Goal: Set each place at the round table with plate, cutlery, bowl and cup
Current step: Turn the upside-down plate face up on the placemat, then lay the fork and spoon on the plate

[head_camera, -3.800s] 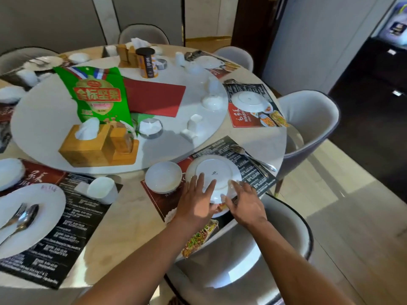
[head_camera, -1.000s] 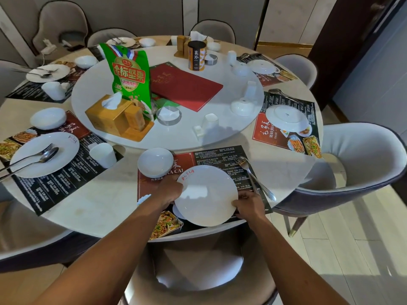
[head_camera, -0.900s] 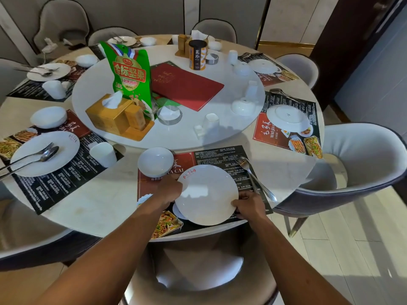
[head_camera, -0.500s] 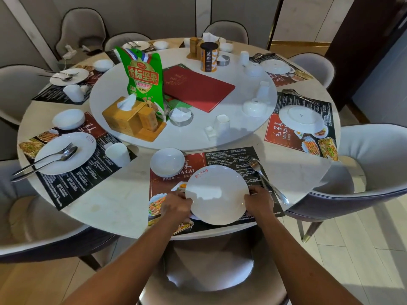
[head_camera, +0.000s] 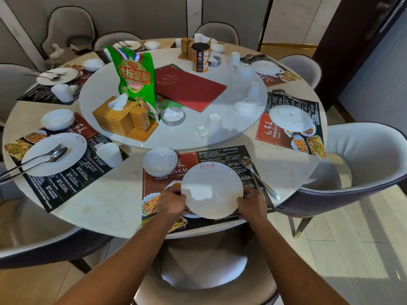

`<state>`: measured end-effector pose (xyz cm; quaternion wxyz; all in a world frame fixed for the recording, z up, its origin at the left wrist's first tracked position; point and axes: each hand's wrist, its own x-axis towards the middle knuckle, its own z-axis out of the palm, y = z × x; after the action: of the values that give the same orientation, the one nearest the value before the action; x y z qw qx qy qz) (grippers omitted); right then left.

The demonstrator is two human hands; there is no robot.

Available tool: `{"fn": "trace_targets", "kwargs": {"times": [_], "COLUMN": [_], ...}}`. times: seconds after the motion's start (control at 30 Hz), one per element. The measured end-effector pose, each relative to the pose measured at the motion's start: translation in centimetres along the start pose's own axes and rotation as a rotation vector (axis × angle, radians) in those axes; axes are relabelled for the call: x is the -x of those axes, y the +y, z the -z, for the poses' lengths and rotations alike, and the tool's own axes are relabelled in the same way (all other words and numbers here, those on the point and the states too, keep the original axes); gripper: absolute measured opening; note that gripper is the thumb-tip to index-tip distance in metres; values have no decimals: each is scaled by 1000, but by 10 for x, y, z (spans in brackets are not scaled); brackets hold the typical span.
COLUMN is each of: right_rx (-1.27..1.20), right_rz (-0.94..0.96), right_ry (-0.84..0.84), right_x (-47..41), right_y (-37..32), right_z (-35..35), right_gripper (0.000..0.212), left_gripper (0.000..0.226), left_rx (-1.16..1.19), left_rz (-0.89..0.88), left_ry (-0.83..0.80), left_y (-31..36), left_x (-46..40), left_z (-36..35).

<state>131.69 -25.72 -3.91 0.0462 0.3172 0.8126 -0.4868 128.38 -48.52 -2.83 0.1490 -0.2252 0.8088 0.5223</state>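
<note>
While held: one plate (head_camera: 211,190) (two hands)

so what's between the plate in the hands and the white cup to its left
In the head view, the white bowl sits between the plate and the cup.

Left hand (head_camera: 174,202) and right hand (head_camera: 251,202) grip plate (head_camera: 211,190) edges | plate on placemat (head_camera: 222,155) | bowl (head_camera: 160,161) beside | fork (head_camera: 257,177) right

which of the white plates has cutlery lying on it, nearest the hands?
The round white plate at the left place setting: a fork and spoon lie across it. The held plate is bare, and the right-side plate is upside down.
</note>
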Motion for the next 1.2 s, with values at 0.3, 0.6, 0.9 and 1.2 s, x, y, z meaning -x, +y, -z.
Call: {"fn": "trace_targets", "kwargs": {"times": [0.3,0.6,0.9,1.2], "right_rx": [1,24,358,642], "right_rz": [43,60,208,214], "right_ry": [1,-7,276,132], "right_x": [-8,-16,-8,-53], "right_y": [-2,5,-15,-16], "right_z": [-1,-5,22,57], "right_gripper": [45,44,23,37], "left_gripper": [23,21,53,59], "left_rx": [87,39,-603,-814], "left_rz": [71,55,-630,-734], "left_ry": [36,86,371,325], "left_y": [-13,-4,-13,-20], "left_x": [-5,4,29,27], "left_z": [-3,-6,-21,-46]}}
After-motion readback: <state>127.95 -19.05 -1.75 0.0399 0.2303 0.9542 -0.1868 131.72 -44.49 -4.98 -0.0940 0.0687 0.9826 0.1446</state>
